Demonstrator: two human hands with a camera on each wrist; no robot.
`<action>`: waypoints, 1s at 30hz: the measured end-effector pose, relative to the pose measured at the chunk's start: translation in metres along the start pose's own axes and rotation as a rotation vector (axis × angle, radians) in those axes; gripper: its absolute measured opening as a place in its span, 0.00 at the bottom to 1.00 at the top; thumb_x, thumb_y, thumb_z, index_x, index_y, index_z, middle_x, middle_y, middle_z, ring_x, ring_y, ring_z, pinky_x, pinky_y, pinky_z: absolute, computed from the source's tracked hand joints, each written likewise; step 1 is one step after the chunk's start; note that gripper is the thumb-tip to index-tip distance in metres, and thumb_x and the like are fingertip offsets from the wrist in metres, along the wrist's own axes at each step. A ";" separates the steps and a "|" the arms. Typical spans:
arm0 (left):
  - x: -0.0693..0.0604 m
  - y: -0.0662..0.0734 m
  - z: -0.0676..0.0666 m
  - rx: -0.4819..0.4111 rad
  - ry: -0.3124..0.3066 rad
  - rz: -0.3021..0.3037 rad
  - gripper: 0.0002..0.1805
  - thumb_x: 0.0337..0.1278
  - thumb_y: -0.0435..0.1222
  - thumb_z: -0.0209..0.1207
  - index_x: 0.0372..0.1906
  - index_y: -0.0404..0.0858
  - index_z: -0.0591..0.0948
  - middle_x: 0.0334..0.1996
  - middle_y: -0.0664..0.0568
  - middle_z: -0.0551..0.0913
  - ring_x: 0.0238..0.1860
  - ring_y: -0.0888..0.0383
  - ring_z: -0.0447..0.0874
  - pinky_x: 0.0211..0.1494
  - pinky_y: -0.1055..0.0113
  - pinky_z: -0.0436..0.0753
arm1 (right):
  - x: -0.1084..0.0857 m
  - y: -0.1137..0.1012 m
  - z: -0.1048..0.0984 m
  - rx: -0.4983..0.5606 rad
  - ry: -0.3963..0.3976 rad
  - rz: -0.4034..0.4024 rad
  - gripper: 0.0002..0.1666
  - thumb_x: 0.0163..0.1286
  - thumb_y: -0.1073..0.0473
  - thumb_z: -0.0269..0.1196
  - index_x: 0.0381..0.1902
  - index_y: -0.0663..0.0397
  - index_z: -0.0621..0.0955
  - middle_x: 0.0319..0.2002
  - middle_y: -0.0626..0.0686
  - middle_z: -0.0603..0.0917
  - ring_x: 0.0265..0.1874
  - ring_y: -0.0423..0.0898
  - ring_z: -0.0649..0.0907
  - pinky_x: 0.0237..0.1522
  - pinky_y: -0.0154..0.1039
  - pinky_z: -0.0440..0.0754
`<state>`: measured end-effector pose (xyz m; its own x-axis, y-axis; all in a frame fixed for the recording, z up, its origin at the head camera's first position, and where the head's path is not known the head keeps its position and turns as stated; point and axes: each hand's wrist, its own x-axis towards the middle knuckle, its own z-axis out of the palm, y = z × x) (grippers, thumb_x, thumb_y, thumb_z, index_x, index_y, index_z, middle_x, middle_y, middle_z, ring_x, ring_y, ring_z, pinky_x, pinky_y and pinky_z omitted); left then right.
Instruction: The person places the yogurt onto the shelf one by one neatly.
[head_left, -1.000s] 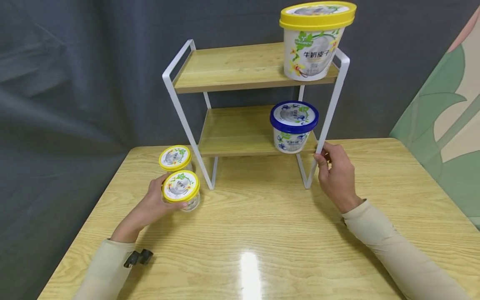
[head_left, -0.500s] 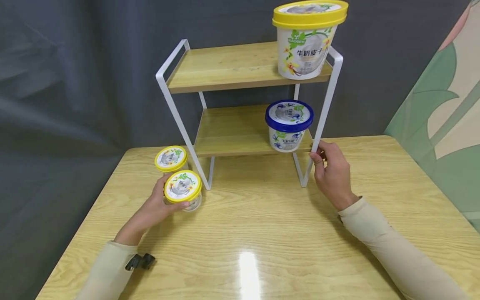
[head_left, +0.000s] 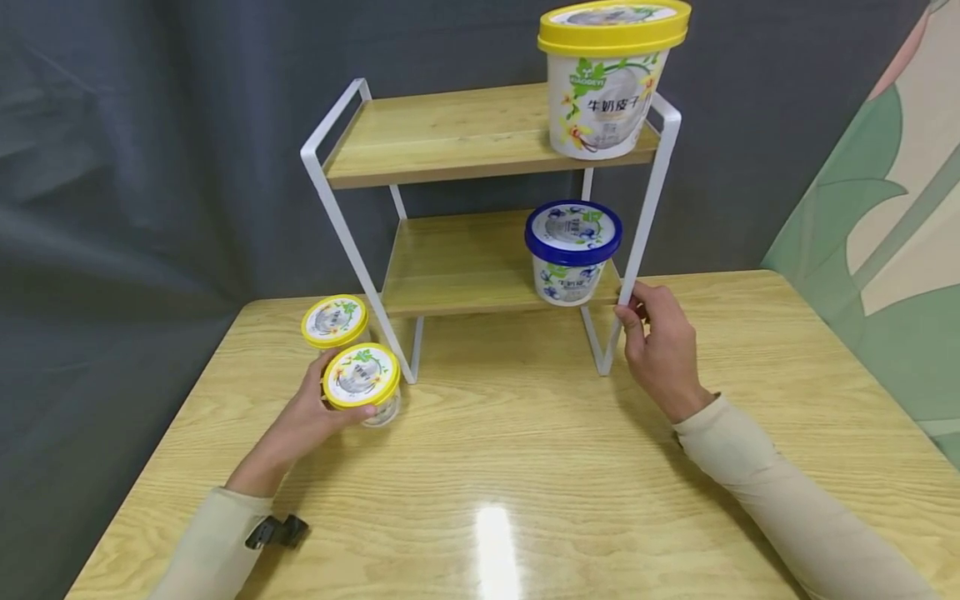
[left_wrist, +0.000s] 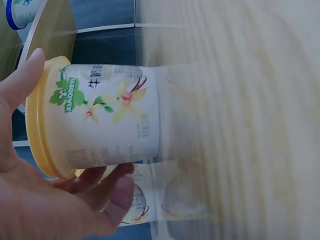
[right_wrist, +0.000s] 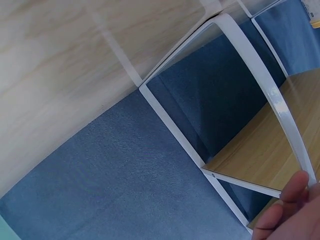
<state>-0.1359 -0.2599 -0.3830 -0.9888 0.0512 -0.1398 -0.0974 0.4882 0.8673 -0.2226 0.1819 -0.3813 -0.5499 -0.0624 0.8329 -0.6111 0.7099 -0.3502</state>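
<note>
My left hand [head_left: 311, 417] grips the nearer of two small yellow-lidded tubs, thumb in front and fingers behind. That tub [left_wrist: 112, 115] stands upright on the table in the left wrist view, with flowers and a green leaf logo on its side. Just behind it is the second yellow-lidded tub [head_left: 335, 322], partly hidden by the first. My right hand [head_left: 663, 354] pinches the white front right leg of a two-tier shelf [head_left: 450, 133], near the lower board. In the right wrist view, thumb and fingertips [right_wrist: 295, 185] meet the white frame [right_wrist: 275, 100].
A large yellow-lidded tub [head_left: 609, 92] stands at the right end of the top board. Below it, a blue-lidded tub [head_left: 572, 250] sits on the lower board's right side. A dark curtain [head_left: 172, 167] hangs behind the wooden table [head_left: 420, 483].
The head view has shifted slightly, so the shelf and tubs appear further left. Both hands keep their holds, with little other visible movement.
</note>
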 end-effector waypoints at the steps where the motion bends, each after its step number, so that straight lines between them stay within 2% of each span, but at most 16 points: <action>1: 0.000 0.000 0.000 -0.005 0.013 -0.001 0.62 0.50 0.42 0.74 0.79 0.40 0.40 0.74 0.38 0.54 0.75 0.41 0.55 0.75 0.43 0.59 | 0.000 0.000 0.000 -0.001 0.001 -0.001 0.13 0.64 0.68 0.65 0.45 0.67 0.79 0.33 0.62 0.77 0.31 0.54 0.79 0.34 0.46 0.76; 4: -0.001 -0.001 0.000 -0.015 0.048 -0.001 0.60 0.50 0.41 0.74 0.78 0.38 0.44 0.74 0.38 0.55 0.73 0.42 0.58 0.72 0.51 0.65 | -0.001 0.000 0.001 -0.002 0.006 -0.004 0.13 0.64 0.68 0.65 0.46 0.67 0.78 0.33 0.62 0.77 0.31 0.54 0.79 0.34 0.44 0.75; 6: -0.002 -0.002 -0.001 -0.024 0.063 0.002 0.59 0.51 0.41 0.74 0.77 0.38 0.45 0.73 0.39 0.56 0.72 0.43 0.60 0.68 0.62 0.70 | -0.001 0.000 0.002 -0.001 0.003 -0.004 0.13 0.64 0.68 0.65 0.46 0.67 0.78 0.33 0.62 0.77 0.32 0.54 0.79 0.34 0.44 0.75; 9: -0.003 -0.003 0.000 -0.030 0.068 0.010 0.57 0.52 0.40 0.73 0.76 0.39 0.45 0.72 0.40 0.57 0.71 0.44 0.61 0.59 0.76 0.70 | -0.001 0.001 0.001 -0.003 -0.011 -0.004 0.14 0.65 0.67 0.65 0.47 0.67 0.78 0.33 0.62 0.77 0.32 0.54 0.79 0.35 0.46 0.77; 11: -0.004 -0.002 0.002 -0.049 0.064 0.013 0.56 0.52 0.39 0.72 0.76 0.39 0.45 0.72 0.39 0.57 0.71 0.43 0.61 0.62 0.73 0.70 | -0.002 0.001 0.001 -0.004 -0.013 -0.007 0.14 0.65 0.67 0.65 0.47 0.66 0.78 0.33 0.62 0.77 0.32 0.54 0.79 0.35 0.47 0.77; 14: -0.004 -0.001 0.006 -0.078 0.055 0.001 0.57 0.53 0.37 0.72 0.76 0.38 0.43 0.73 0.38 0.55 0.73 0.41 0.58 0.72 0.54 0.66 | -0.002 0.002 -0.001 -0.008 -0.023 -0.009 0.13 0.66 0.66 0.64 0.47 0.66 0.78 0.34 0.62 0.77 0.32 0.54 0.79 0.36 0.46 0.77; 16: -0.004 -0.001 0.009 -0.099 0.054 -0.016 0.58 0.53 0.38 0.71 0.77 0.39 0.41 0.74 0.38 0.53 0.75 0.40 0.55 0.76 0.43 0.58 | -0.002 0.003 -0.001 -0.009 -0.024 -0.006 0.13 0.67 0.66 0.64 0.47 0.67 0.78 0.34 0.62 0.77 0.32 0.54 0.79 0.35 0.46 0.77; 18: -0.004 -0.002 0.012 -0.101 0.057 -0.038 0.59 0.53 0.39 0.72 0.77 0.39 0.40 0.75 0.38 0.52 0.76 0.40 0.53 0.78 0.43 0.56 | -0.003 0.003 -0.001 -0.008 -0.025 0.000 0.13 0.67 0.67 0.64 0.47 0.67 0.78 0.34 0.62 0.77 0.32 0.54 0.79 0.35 0.46 0.76; 21: -0.005 -0.003 0.015 -0.091 0.075 -0.052 0.60 0.53 0.40 0.72 0.78 0.40 0.39 0.75 0.38 0.51 0.76 0.40 0.53 0.77 0.44 0.57 | -0.004 0.003 0.001 -0.002 -0.019 0.003 0.13 0.66 0.68 0.65 0.47 0.67 0.79 0.34 0.61 0.78 0.31 0.53 0.79 0.33 0.44 0.76; 27: -0.006 0.000 0.018 -0.091 0.122 -0.017 0.60 0.51 0.39 0.73 0.77 0.40 0.42 0.74 0.39 0.55 0.74 0.44 0.56 0.75 0.47 0.60 | -0.002 0.002 0.001 0.001 -0.011 -0.002 0.12 0.67 0.68 0.64 0.48 0.66 0.79 0.34 0.60 0.78 0.30 0.51 0.79 0.33 0.39 0.74; 30: -0.007 0.001 0.017 -0.075 0.124 -0.032 0.60 0.50 0.41 0.74 0.78 0.40 0.44 0.74 0.40 0.56 0.73 0.44 0.57 0.73 0.47 0.62 | -0.003 0.002 -0.001 -0.009 -0.018 -0.002 0.12 0.67 0.68 0.64 0.48 0.66 0.78 0.34 0.59 0.78 0.30 0.51 0.79 0.32 0.36 0.72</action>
<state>-0.1271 -0.2449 -0.3895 -0.9910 -0.0737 -0.1116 -0.1324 0.4212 0.8973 -0.2216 0.1839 -0.3841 -0.5592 -0.0765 0.8255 -0.6072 0.7158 -0.3450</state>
